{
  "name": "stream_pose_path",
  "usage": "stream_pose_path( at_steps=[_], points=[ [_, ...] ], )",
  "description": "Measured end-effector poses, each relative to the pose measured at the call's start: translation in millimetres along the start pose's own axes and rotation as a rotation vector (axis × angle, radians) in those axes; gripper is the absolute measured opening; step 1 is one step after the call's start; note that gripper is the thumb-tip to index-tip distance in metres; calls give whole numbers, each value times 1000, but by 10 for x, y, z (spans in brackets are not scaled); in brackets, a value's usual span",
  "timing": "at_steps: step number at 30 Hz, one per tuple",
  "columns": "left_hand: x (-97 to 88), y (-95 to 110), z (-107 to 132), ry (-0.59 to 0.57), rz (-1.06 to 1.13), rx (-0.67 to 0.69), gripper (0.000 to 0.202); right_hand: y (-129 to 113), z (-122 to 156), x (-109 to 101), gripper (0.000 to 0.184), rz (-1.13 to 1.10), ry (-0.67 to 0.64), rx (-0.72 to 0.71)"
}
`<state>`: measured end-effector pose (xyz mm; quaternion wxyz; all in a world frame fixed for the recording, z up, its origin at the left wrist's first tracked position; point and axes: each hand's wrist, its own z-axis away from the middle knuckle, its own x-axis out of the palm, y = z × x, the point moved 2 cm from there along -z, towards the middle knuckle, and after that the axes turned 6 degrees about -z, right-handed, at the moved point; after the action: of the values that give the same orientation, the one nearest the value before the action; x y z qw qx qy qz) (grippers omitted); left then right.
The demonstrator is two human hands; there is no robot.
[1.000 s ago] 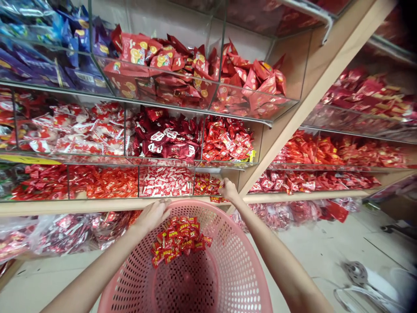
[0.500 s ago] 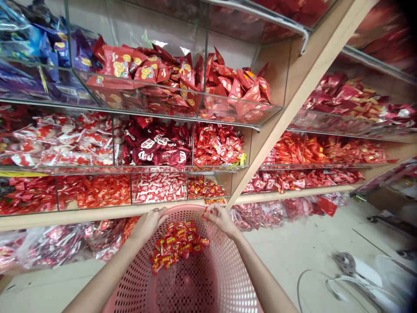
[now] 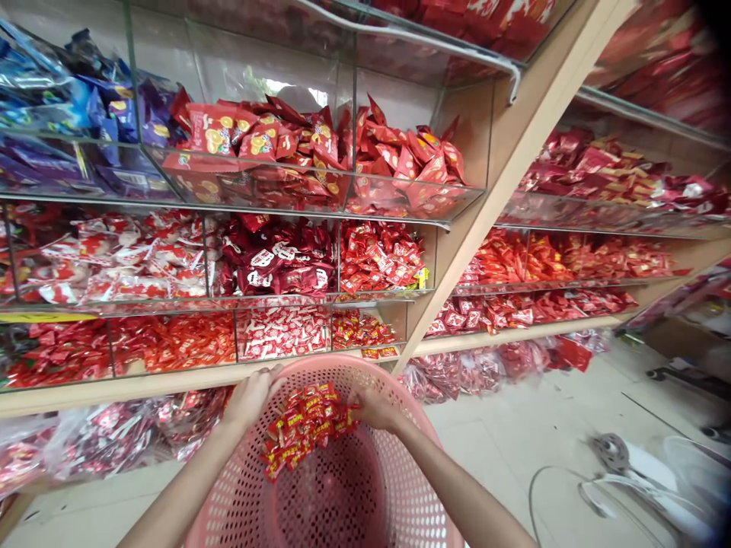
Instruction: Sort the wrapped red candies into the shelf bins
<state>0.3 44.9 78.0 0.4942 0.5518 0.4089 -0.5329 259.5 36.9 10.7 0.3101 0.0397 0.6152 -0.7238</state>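
Observation:
A pink perforated plastic basket [image 3: 419, 457] is tilted toward me in the lower middle of the head view. My left hand [image 3: 251, 396] is closed over its far left rim. On the far inner side of the basket lies a heap of small red-and-yellow wrapped candies [image 3: 302, 430]. My right hand [image 3: 374, 407] is inside the basket, at the right edge of that heap, with its fingers curled. Its fingertips are partly hidden, so whether a candy is between them does not show. Just beyond the rim, similar candies [image 3: 362, 329] sit in a small shelf bin.
Wooden shelves with clear bins [image 3: 416, 202] hold red, maroon and blue packets. A slanting wooden upright [image 3: 485, 205] divides them. Bagged candies [image 3: 122, 434] lie under the bottom ledge [image 3: 154, 388]. At right, a white cable [image 3: 599, 487] and a device [image 3: 645, 466] are on the tiled floor.
My right hand has moved from the basket's far rim, where a small red candy was at its fingers, down to the heap inside. My left hand stays on the rim.

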Motion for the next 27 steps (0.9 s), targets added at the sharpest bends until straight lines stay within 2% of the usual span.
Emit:
stream_pose_path(
  at_steps=[3, 7, 9, 12, 15, 20, 24, 27],
  points=[
    [33, -65, 17, 6, -16, -4, 42, 89, 16, 72, 25, -152, 101, 118],
    [96, -147, 16, 11, -26, -14, 42, 178, -27, 202, 26, -369, 70, 310],
    [106, -159, 11, 6, -20, -5, 43, 201, -54, 254, 23, -425, 62, 345],
    [143, -153, 3, -16, -16, -3, 44, 232, -65, 291, 16, -406, 76, 338],
    [251, -124, -14, -27, 8, 12, 43, 283, -27, 269, 13, -295, 130, 261],
    [426, 29, -87, 8, 36, 101, 42, 470, 109, 204, 7, -217, 195, 209],
    [400, 174, -157, -16, 39, 122, 42, 597, 171, 199, 9, -145, 209, 218],
    [325, 231, -186, -15, 12, 130, 42, 577, 173, 202, 10, -9, 224, 169]
  ],
)
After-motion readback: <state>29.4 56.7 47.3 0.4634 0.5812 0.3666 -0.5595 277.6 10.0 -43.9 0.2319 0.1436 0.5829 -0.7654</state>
